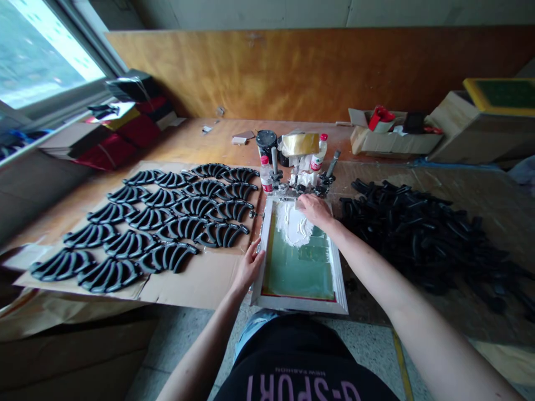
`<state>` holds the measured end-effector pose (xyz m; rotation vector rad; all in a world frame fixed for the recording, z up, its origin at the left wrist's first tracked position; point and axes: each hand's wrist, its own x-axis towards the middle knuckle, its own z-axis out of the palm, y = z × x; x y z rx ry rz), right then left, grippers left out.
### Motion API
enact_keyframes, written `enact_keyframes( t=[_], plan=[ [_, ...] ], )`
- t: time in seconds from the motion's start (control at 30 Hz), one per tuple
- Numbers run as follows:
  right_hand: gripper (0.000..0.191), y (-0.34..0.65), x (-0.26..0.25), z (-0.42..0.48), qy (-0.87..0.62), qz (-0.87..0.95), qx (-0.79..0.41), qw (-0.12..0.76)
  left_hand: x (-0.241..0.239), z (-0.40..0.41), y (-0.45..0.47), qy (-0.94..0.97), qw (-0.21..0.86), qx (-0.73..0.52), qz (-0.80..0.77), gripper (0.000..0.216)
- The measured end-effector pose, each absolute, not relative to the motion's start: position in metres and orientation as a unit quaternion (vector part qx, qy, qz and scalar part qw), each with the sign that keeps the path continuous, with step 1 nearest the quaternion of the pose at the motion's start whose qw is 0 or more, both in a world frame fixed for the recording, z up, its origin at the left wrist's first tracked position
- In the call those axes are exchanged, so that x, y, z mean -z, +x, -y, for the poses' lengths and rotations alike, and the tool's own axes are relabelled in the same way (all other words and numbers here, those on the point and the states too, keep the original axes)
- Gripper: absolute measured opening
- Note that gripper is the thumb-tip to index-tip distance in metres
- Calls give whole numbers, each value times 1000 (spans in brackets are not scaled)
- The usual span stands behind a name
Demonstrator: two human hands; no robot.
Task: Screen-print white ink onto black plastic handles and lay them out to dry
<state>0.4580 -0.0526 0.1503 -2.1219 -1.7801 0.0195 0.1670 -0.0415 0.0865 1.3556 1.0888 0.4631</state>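
Head view, one moment at a wooden workbench (200, 139).

Screen-printing frame (299, 257): white-framed, green mesh, lying flat at the near edge of the bench, directly before the person. Its far end is held in a metal hinge clamp (301, 186). A patch of white ink (292, 225) covers the far part of the mesh.

Right hand (314, 210): at the far end of the screen, over the white ink, fingers curled down and closed. What it grips is hidden beneath the hand; cannot tell what the item is.

Left hand (249, 267): resting against the left rail of the frame, fingers laid along the rail's outer edge, thumb towards the top. It presses on the rail rather than wrapping round it.

Left of the frame: a flat cardboard sheet (196, 281) carrying rows of black curved plastic parts (167, 214), laid out singly, some overlapping at the tips.

Right of the frame: a loose heap of black parts (422, 234), unsorted, touching one another.

Behind the clamp: two small red-capped bottles (266, 174), a black can (266, 142), and a container covered in yellowish wrap (298, 143), close together.

Far right: an open cardboard box (393, 139) with a red object inside.
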Motion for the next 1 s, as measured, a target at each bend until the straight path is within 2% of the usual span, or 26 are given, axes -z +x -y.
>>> enact_keyframes(
  t=[0.1, 0.2, 0.33, 0.47, 0.57, 0.63, 0.77, 0.8, 0.87, 0.93, 1.0],
  plan=[
    [7, 446, -143, 63, -745, 654, -22, 132, -86, 40, 165, 596, 616, -194, -477, 71],
    [13, 439, -144, 97, -668, 735, -17, 116, -85, 41, 163, 594, 616, -196, -480, 69],
    [16, 439, -157, 127, -567, 814, -67, 111, -82, 42, 162, 591, 627, -196, -469, 69],
    [15, 441, -153, 122, -623, 763, -44, 164, -85, 41, 162, 584, 640, -199, -458, 72],
    [25, 436, -139, 124, -629, 749, 4, 207, -88, 40, 163, 573, 654, -196, -453, 76],
    [28, 432, -134, 131, -600, 771, -8, 212, -90, 40, 163, 568, 658, -195, -454, 77],
    [16, 433, -147, 121, -627, 748, -43, 214, -105, 42, 164, 559, 657, -194, -467, 77],
    [18, 437, -153, 111, -649, 727, -39, 221, -112, 42, 163, 556, 659, -191, -469, 78],
    [37, 449, -166, 88, -698, 676, -19, 234, -132, 42, 162, 546, 672, -190, -463, 78],
    [52, 470, -177, 72, -743, 625, 1, 238, -155, 40, 160, 540, 683, -206, -447, 67],
    [51, 497, -182, 71, -788, 563, 14, 249, -177, 34, 162, 550, 676, -237, -429, 50]
  ],
)
